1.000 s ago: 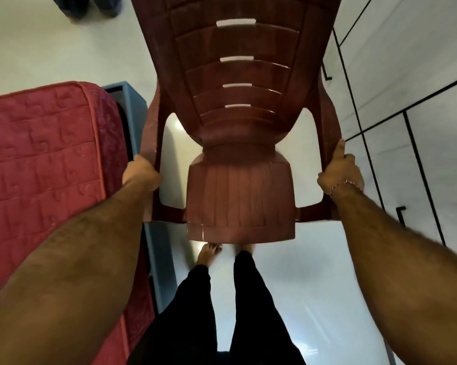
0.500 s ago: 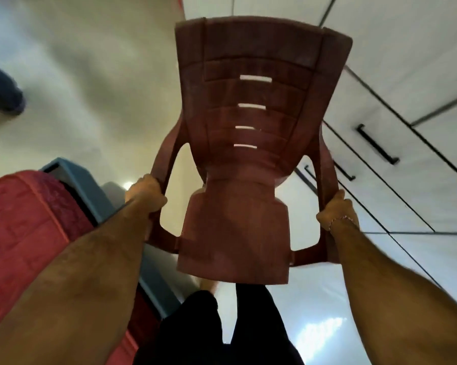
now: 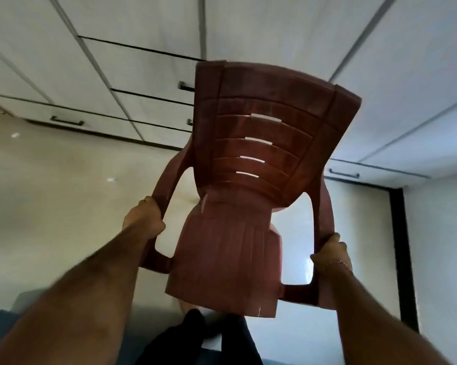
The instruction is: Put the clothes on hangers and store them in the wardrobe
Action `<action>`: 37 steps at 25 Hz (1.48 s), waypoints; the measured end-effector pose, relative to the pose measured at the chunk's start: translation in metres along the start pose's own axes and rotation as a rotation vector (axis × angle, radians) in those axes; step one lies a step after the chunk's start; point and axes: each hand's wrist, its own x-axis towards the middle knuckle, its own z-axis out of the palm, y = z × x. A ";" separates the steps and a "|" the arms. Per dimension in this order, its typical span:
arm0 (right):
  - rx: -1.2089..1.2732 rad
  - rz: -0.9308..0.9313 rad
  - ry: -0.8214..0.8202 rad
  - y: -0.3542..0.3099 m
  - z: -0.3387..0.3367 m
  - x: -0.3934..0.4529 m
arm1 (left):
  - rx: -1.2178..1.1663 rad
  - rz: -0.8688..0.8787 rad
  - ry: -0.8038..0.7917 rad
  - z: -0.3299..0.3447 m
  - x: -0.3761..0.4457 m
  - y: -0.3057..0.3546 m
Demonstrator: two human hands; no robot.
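Note:
I carry a maroon plastic chair [image 3: 232, 248] off the floor in front of me, its slatted back pointing away. My left hand [image 3: 143, 219] grips the left armrest. My right hand [image 3: 331, 255] grips the right armrest, a thin bracelet at its wrist. The white wardrobe [image 3: 143, 69] with black handles fills the wall ahead and to the right. No clothes or hangers are in view.
Pale shiny floor [image 3: 64, 206] spreads to the left with small white specks on it. A dark door frame [image 3: 404, 246] stands at the right. A blue bed edge [image 3: 0, 320] shows at the lower left. My black trousers and feet are below the chair.
I have turned to the right with the chair held up. The red mattress has left the view, and the wardrobe fronts now fill the top of the view.

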 end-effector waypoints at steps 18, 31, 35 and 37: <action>0.598 0.694 0.182 0.454 -0.013 0.004 | 0.647 0.943 0.006 0.155 -0.122 0.592; 0.577 0.844 0.199 0.518 -0.071 0.069 | 0.770 1.303 0.071 0.212 -0.161 0.818; 0.565 0.887 0.206 0.528 -0.082 0.083 | 0.710 1.353 0.037 0.214 -0.166 0.837; 0.574 0.915 0.205 0.525 -0.084 0.085 | 0.679 1.357 0.017 0.214 -0.166 0.834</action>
